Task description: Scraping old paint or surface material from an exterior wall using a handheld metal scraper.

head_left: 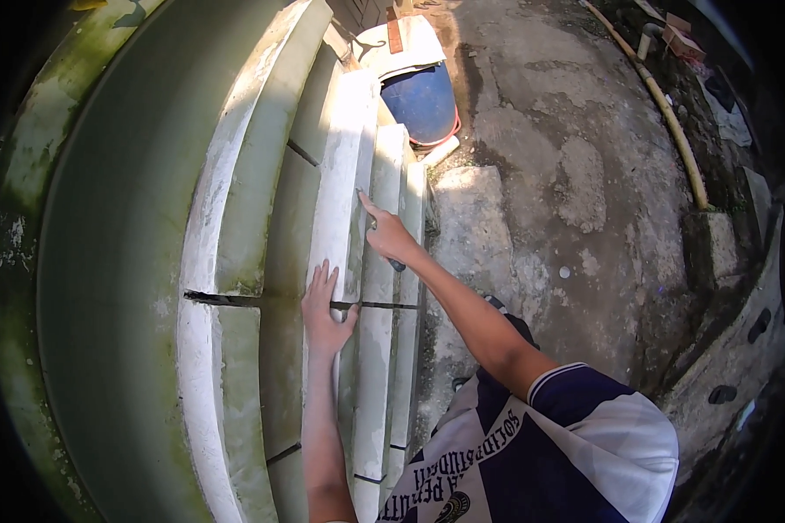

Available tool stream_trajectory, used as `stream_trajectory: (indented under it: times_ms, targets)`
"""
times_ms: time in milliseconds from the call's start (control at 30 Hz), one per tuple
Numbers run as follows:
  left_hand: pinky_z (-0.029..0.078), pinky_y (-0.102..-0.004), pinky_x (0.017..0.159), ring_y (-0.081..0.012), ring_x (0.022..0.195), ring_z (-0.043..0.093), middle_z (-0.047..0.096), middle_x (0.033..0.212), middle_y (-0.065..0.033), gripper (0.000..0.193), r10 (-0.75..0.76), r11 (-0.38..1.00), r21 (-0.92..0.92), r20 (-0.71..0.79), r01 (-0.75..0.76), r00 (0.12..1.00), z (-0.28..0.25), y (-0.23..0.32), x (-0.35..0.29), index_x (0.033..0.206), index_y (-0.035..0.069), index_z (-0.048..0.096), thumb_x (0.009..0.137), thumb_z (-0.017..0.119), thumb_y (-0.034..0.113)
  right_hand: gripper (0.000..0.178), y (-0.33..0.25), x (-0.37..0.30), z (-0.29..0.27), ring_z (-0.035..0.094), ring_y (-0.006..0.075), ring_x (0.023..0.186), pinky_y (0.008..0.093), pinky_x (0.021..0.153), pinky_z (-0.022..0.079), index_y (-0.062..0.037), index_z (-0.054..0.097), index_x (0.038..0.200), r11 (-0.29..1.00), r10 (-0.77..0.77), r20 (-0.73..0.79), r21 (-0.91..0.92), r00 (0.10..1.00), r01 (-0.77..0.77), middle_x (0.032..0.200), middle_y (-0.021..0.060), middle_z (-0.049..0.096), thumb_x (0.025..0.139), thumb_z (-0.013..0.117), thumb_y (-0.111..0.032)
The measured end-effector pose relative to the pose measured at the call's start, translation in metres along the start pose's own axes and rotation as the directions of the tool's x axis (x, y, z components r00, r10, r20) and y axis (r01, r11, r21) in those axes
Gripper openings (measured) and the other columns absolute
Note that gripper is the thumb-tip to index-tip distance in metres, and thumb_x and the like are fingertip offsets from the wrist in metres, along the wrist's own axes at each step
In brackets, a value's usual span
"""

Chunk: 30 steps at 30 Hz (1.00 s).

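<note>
My left hand [324,318] rests on the white top of a stepped concrete ledge [344,148], its fingers spread and pointing forward. Beside its thumb, a narrow dark gap [384,305] cuts across the ledges. Farther ahead and to the right, my right hand [389,237] is closed round a small hand tool, with the index finger stretched along the ledge's edge. Only the dark end of the tool's handle [397,265] shows below the fist; the hand hides most of the rest, so its kind is unclear.
Left of my hands runs another white-topped ledge [202,227] and a smooth green wall [122,261]. A blue barrel [420,103] with a pale cover [403,44] stands ahead. Rough concrete path [576,174] lies to the right, bordered by a long pole [658,100].
</note>
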<state>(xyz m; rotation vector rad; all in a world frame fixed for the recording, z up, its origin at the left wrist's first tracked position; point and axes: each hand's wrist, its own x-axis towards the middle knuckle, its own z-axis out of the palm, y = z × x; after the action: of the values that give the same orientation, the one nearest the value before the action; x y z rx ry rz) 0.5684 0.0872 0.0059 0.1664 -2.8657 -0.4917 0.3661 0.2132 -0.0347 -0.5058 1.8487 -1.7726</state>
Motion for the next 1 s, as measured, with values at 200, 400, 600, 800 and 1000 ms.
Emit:
stream_trajectory:
  times_ms: [200,400,600,800,1000]
  targets:
    - [0.028,-0.0511,0.119,-0.0337,0.152,0.032,0.037,0.163,-0.0121,0.084,-0.014,1.0,0.007,-0.005,0.014,1.0,0.0,-0.002,-0.003,0.151,0.011,0.045,0.073,0.076,0.01,0.09,-0.003,-0.007,0.007,0.061,0.0254,0.047,0.0388,0.047,0.053,-0.0155,0.028,0.162,0.999,-0.008,-0.007,0.033,1.0,0.008,0.089,0.0258,0.07,0.077,0.046,0.004]
    - [0.028,-0.0506,0.119,-0.0335,0.152,0.032,0.037,0.163,-0.0121,0.084,0.005,1.0,-0.006,-0.012,-0.005,1.0,0.0,-0.002,-0.001,0.152,0.012,0.045,0.074,0.076,0.011,0.092,0.0,-0.002,0.001,0.061,0.0256,0.048,0.0386,0.047,0.053,-0.0158,0.027,0.163,0.999,-0.002,0.026,0.046,1.0,0.001,0.108,0.0298,0.067,0.075,0.046,0.005]
    - [0.029,-0.0506,0.119,-0.0339,0.151,0.032,0.037,0.163,-0.0121,0.084,0.0,1.0,0.016,-0.006,0.0,1.0,0.002,-0.003,0.0,0.151,0.011,0.045,0.073,0.077,0.011,0.094,0.001,0.008,0.003,0.059,0.0241,0.046,0.0374,0.046,0.051,-0.0192,0.025,0.164,0.998,0.021,-0.002,0.059,1.0,-0.021,0.118,0.032,0.067,0.075,0.044,0.006]
    - [0.029,-0.0509,0.118,-0.034,0.151,0.033,0.038,0.163,-0.0119,0.083,-0.013,1.0,0.003,-0.01,0.013,1.0,0.002,-0.004,-0.003,0.15,0.011,0.047,0.073,0.077,0.011,0.093,-0.004,-0.002,0.004,0.06,0.0255,0.047,0.0382,0.046,0.052,-0.0139,0.025,0.163,0.998,0.056,0.026,0.033,0.998,-0.056,0.101,0.0284,0.069,0.074,0.046,0.005]
    - [0.028,-0.0512,0.119,-0.0342,0.151,0.033,0.038,0.163,-0.0118,0.083,-0.001,1.0,-0.03,-0.018,0.0,1.0,0.002,-0.002,0.0,0.15,0.011,0.047,0.073,0.077,0.01,0.093,0.002,0.009,-0.006,0.061,0.027,0.045,0.0392,0.046,0.052,-0.0095,0.026,0.162,0.999,0.01,0.012,0.047,1.0,-0.01,0.08,0.0243,0.068,0.073,0.048,0.005]
